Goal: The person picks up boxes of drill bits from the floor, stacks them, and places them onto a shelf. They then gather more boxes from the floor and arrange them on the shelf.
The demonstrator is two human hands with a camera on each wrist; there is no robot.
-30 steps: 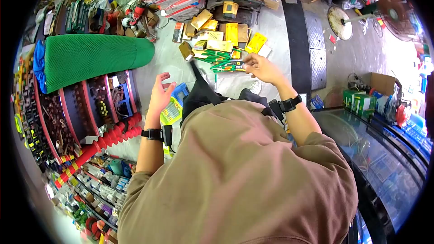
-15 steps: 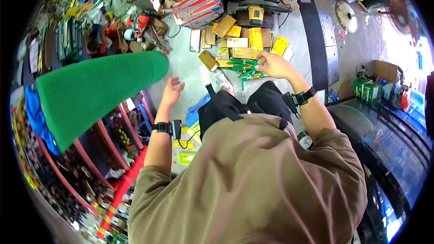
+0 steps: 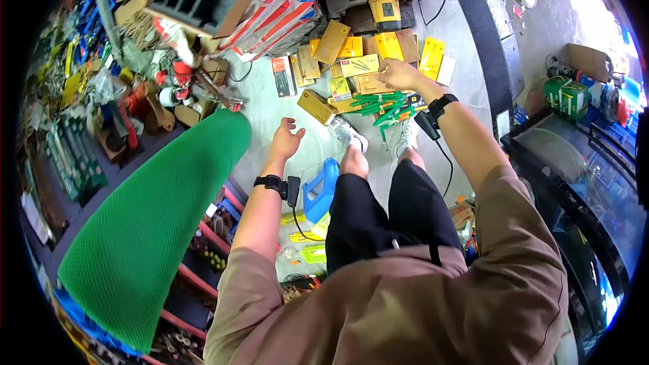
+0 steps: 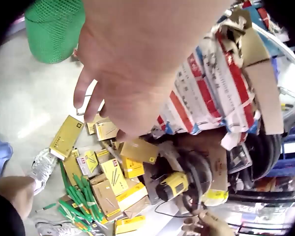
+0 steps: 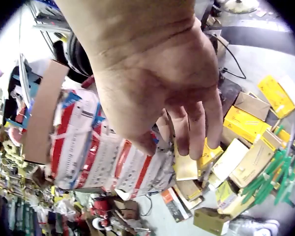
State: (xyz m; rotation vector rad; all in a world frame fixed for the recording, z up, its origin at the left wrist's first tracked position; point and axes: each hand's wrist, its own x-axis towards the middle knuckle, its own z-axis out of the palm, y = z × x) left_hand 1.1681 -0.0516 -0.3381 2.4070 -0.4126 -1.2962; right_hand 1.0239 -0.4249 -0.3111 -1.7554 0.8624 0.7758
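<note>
My right hand [image 3: 402, 76] hangs over a pile of yellow and brown cardboard boxes [image 3: 359, 65] on the floor, overlapping them in the head view. In the right wrist view its fingers [image 5: 196, 130] are loosely bent with nothing between them. Beside the boxes lies a heap of slim green items [image 4: 81, 199], some with orange parts. My left hand [image 3: 287, 140] is held in the air over the floor, left of the pile, its fingers relaxed and holding nothing. Nearest to it is a brown box [image 3: 316, 107] at the pile's left edge.
A large green mesh roll [image 3: 162, 230] slants along the left side. Behind the boxes stand a yellow-and-black machine [image 3: 385, 13] and a stack of red-and-white bags [image 3: 280, 17]. A blue plastic stool [image 3: 320, 189] is by the legs. A glass-topped counter [image 3: 574, 169] is at the right.
The view has tilted, showing more of the legs and floor. My right hand has moved from over the green items to over the boxes. The left hand stays raised and holds nothing.
</note>
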